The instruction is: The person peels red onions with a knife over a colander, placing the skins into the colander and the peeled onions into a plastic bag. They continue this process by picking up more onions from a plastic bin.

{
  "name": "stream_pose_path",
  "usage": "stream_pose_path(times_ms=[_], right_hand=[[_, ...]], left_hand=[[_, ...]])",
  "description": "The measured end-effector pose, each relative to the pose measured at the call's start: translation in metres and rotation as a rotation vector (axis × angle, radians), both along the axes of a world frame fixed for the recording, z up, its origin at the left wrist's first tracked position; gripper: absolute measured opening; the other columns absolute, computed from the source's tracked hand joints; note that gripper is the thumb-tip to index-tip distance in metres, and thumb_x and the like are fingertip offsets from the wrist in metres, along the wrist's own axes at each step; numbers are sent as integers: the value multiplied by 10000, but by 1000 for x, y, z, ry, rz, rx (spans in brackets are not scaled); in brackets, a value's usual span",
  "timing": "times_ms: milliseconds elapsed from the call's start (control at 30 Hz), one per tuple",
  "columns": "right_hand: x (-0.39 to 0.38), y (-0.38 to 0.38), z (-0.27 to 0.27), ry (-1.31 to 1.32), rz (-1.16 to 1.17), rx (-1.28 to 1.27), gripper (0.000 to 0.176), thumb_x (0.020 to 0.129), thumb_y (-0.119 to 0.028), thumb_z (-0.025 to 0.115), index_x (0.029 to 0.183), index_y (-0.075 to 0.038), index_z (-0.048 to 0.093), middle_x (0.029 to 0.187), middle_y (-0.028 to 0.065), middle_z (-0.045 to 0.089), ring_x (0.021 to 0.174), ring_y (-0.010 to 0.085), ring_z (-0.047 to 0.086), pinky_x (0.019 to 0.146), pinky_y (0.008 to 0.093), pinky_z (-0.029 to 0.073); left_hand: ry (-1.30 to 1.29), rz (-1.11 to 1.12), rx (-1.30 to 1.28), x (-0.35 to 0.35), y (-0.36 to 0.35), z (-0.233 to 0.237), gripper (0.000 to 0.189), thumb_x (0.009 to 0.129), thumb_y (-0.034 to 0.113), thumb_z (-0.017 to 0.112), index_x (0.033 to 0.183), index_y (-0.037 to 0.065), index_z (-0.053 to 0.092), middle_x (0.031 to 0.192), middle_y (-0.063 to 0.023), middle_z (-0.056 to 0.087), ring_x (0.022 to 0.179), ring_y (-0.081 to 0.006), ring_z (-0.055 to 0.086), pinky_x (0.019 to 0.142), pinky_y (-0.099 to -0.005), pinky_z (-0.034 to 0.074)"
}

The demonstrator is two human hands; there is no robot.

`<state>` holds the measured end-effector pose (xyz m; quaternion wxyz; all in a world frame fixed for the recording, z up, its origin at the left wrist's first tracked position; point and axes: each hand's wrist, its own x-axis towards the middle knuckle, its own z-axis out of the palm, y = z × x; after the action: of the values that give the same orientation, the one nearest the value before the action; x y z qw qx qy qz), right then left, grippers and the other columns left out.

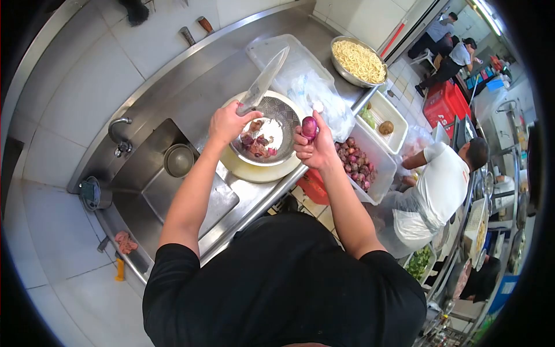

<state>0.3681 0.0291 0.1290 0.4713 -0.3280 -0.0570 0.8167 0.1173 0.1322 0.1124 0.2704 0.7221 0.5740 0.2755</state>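
Observation:
My left hand (228, 122) is closed around the handle of a kitchen knife (265, 76), its broad blade tilted up and away from me. In my right hand (317, 147) a peeled purple-red onion (310, 128) is gripped between thumb and fingers. Between and below both hands sits a perforated steel colander (291, 113) with onion skins (258, 142) and a white patch inside. It rests on a thick, round pale board (248, 169) on the steel counter. To the right, a white plastic bin (377, 184) holds many small red onions (354, 162).
A steel sink (151, 191) with a small bowl (178, 160) lies left. Clear plastic bags (315, 95) and a bowl of noodles (359, 61) stand beyond the colander. At right, a white tray (396, 124) and a co-worker in white (442, 179); other people are farther back.

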Motion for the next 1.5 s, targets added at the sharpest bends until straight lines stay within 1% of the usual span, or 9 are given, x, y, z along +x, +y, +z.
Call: stream_pose_path(times_ms=[167, 367, 467, 600, 800, 933, 1133, 1367, 1500], right_hand=[[6, 5, -2, 165, 24, 90, 612, 953, -673, 450, 798, -86, 532, 528, -3, 382, 385, 110, 293, 365, 246, 249], [3, 8, 0, 191, 115, 143, 617, 975, -648, 409, 770, -82, 548, 502, 3, 377, 377, 115, 285, 355, 250, 241], [-2, 8, 3, 151, 105, 133, 622, 986, -630, 369, 747, -91, 568, 485, 6, 382, 362, 113, 285, 339, 241, 222], [0, 7, 8, 85, 82, 170, 597, 1001, -590, 340, 714, -115, 559, 465, -11, 381, 342, 99, 291, 325, 228, 210], [5, 10, 12, -169, -30, 191, 548, 1017, -549, 341, 731, -135, 557, 482, -16, 423, 342, 91, 312, 326, 231, 209], [10, 15, 14, -329, -68, 186, 528, 1018, -542, 356, 757, -127, 553, 506, -12, 449, 348, 89, 320, 330, 237, 204], [23, 25, 7, -142, -41, 156, 549, 999, -589, 384, 795, -110, 556, 529, 20, 452, 353, 114, 300, 344, 262, 233], [24, 27, 10, -9, 16, 38, 604, 972, -641, 417, 788, -92, 589, 504, 10, 398, 356, 106, 285, 339, 256, 235], [16, 29, 7, -74, 56, 77, 609, 975, -640, 411, 776, -92, 587, 498, 8, 400, 354, 108, 284, 338, 251, 229]], left_hand=[[91, 92, -19, 5, 7, -11, 690, 793, 673, 720, 1037, 28, 690, 761, -178, 708, 783, -333, 716, 697, -434, 532], [-297, -192, -50, 47, -33, 13, 574, 876, 549, 721, 1024, -4, 681, 642, -83, 629, 596, -165, 610, 597, -357, 474], [-526, -296, -81, 72, -42, 6, 586, 788, 519, 823, 973, -13, 661, 606, -43, 584, 507, -132, 556, 516, -322, 450], [-441, -366, -32, 78, -54, 36, 540, 802, 483, 819, 910, -17, 644, 561, -62, 565, 418, -122, 569, 444, -329, 465], [-370, -408, 141, 85, -44, 32, 473, 813, 432, 813, 938, -3, 673, 602, -65, 613, 442, -108, 575, 453, -302, 456], [-414, -425, -55, 84, -50, 37, 397, 840, 380, 796, 954, 13, 694, 628, -47, 628, 504, -103, 577, 503, -293, 463], [-532, -279, -54, 66, -41, 34, 261, 909, 272, 745, 970, 22, 706, 687, 11, 627, 631, -61, 539, 602, -266, 453], [-139, -34, -40, 54, -29, 55, 488, 804, 428, 833, 1014, 9, 695, 669, -23, 657, 606, -72, 576, 590, -276, 469], [-251, -90, -54, 59, -22, 28, 688, 694, 566, 867, 1038, 3, 669, 651, -93, 677, 540, -179, 654, 568, -323, 504]])
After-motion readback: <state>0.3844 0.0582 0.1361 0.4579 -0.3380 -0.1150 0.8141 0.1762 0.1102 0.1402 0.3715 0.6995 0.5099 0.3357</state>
